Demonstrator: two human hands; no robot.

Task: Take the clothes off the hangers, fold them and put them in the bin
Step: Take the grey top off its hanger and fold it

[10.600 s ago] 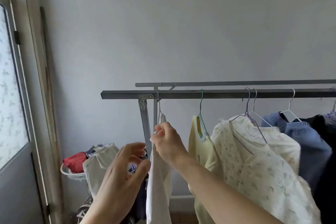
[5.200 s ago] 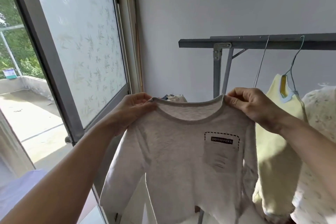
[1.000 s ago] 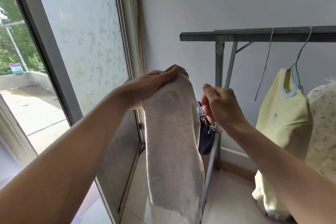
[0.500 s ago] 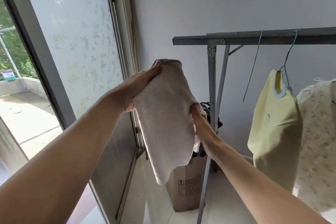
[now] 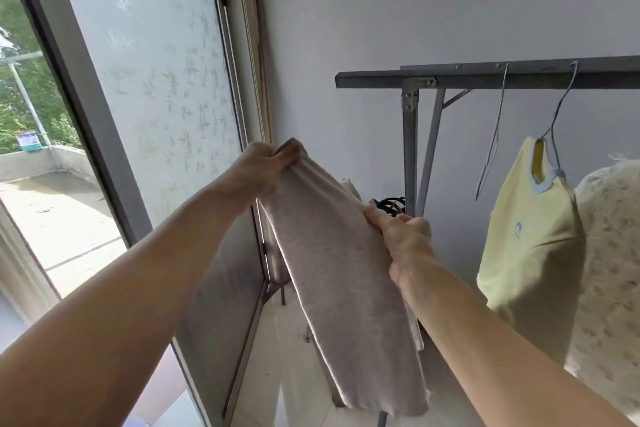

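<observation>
I hold a light grey shirt (image 5: 339, 274), folded into a long narrow strip, up in front of me. My left hand (image 5: 259, 170) pinches its top end. My right hand (image 5: 401, 239) grips its right edge about a third of the way down. The strip hangs slanted down to the right. An empty wire hanger (image 5: 491, 146) hangs on the grey metal rack (image 5: 485, 74). A pale yellow top (image 5: 530, 239) hangs on a blue-green hanger to its right, then a cream patterned garment (image 5: 613, 267). No bin is visible.
A frosted glass sliding door (image 5: 152, 80) with a dark frame stands at my left, open to a sunlit terrace. The grey wall is behind the rack. Dark and white items (image 5: 389, 203) sit behind the shirt by the rack's leg. The floor below is pale tile.
The shirt was taken off its hanger, spread out, then folded lengthwise. In the last second my left hand lowered its top end and my right hand took the right edge.
</observation>
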